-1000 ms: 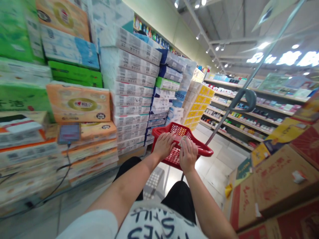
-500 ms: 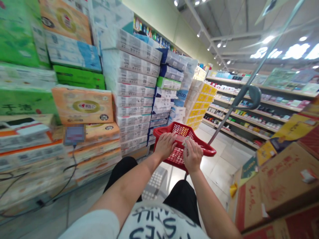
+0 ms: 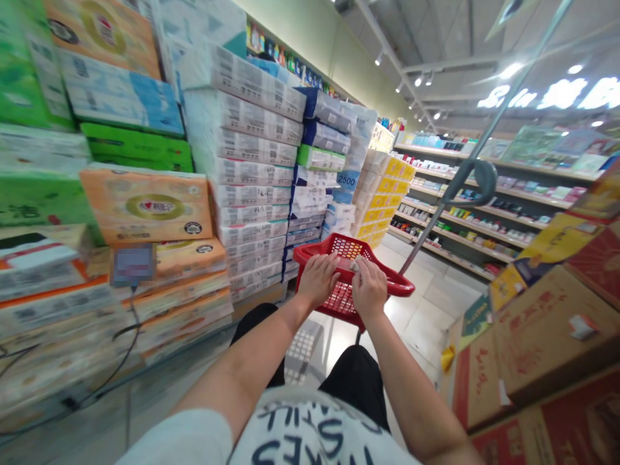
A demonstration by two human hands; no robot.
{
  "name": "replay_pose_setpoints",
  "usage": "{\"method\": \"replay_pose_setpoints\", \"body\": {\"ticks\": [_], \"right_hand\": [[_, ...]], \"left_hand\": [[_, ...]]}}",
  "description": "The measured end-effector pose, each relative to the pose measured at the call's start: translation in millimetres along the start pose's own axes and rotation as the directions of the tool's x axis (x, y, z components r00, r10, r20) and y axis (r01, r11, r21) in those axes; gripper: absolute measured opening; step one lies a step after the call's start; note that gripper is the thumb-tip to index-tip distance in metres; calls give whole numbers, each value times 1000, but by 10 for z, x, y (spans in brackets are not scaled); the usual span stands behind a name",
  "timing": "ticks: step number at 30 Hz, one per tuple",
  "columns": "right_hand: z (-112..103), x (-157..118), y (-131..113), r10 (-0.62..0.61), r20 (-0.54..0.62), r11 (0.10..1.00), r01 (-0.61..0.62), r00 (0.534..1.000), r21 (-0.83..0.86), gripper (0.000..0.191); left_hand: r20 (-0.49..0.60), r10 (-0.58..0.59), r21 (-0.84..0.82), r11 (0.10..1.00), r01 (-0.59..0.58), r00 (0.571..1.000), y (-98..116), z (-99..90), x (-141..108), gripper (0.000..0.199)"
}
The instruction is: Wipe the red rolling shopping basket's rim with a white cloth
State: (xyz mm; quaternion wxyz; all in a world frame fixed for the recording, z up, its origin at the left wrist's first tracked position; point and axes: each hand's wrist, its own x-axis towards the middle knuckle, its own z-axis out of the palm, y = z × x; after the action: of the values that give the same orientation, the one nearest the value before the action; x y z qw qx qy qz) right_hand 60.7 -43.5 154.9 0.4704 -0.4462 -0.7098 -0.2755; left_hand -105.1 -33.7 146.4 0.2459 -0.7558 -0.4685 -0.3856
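Observation:
Both of my hands rest on the near rim of a red plastic shopping cart (image 3: 400, 286) with a lattice basket. My left hand (image 3: 317, 279) curls its fingers over the bar on the left side. Just to its right, my right hand (image 3: 371, 284) is closed over the same bar. A small pale crumpled scrap (image 3: 354, 265) shows at the right hand's thumb and fingers; its kind cannot be made out. The cart's basket is partly hidden by my hands, and I see only a little of its inside.
Tall stacks of packaged tissue (image 3: 256, 155) line the left side, with orange tissue packs (image 3: 150, 203) nearer. Cardboard boxes (image 3: 547, 336) are piled close on the right. A slanted metal pole (image 3: 426, 236) stands beyond the cart. Filled shelves (image 3: 484, 219) run across the back. Tiled floor (image 3: 416, 316) lies between.
The stacks on the left and the boxes on the right have shifted slightly left in view, and the left stacks look nearer. My legs have moved. Both hands stay on the cart's bar.

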Motion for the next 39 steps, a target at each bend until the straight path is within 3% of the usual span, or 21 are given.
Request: {"method": "replay_pose_setpoints", "body": {"ticks": [2,7,13,19,25,31,36,39], "right_hand": [[27,-25,-4,-11,-9,1000,11,1000,-17,38],[72,-260,-35,-170,-28,985,168,985,-50,46],[84,43,-113,8,49,1000,-7,999,-20,39],[90,-128,-112,-180,-8,983,180,984,-47,42],[82,52,-134,-44,84,999,46,996,-23,38],[71,-54,-140,-195,25,981,195,980,-7,40],[33,44,-172,-25,78,1000,26,997,-12,38],[14,22,-166,-52,78,998,55,996,-35,39]], "left_hand": [[8,1,-2,1000,-1,1000,-4,4,4,41],[13,14,-1,1000,-14,1000,-39,3,-21,41],[22,-6,8,1000,6,1000,-50,-4,-7,39],[5,-1,5,1000,1,1000,-31,-27,-4,38],[6,-7,-3,1000,7,1000,-21,-13,-1,38],[11,8,-6,1000,-8,1000,-27,-39,-8,38],[6,3,-3,1000,-3,1000,-28,-45,-12,37],[2,8,-4,1000,-8,1000,-28,-41,-16,37]]}}
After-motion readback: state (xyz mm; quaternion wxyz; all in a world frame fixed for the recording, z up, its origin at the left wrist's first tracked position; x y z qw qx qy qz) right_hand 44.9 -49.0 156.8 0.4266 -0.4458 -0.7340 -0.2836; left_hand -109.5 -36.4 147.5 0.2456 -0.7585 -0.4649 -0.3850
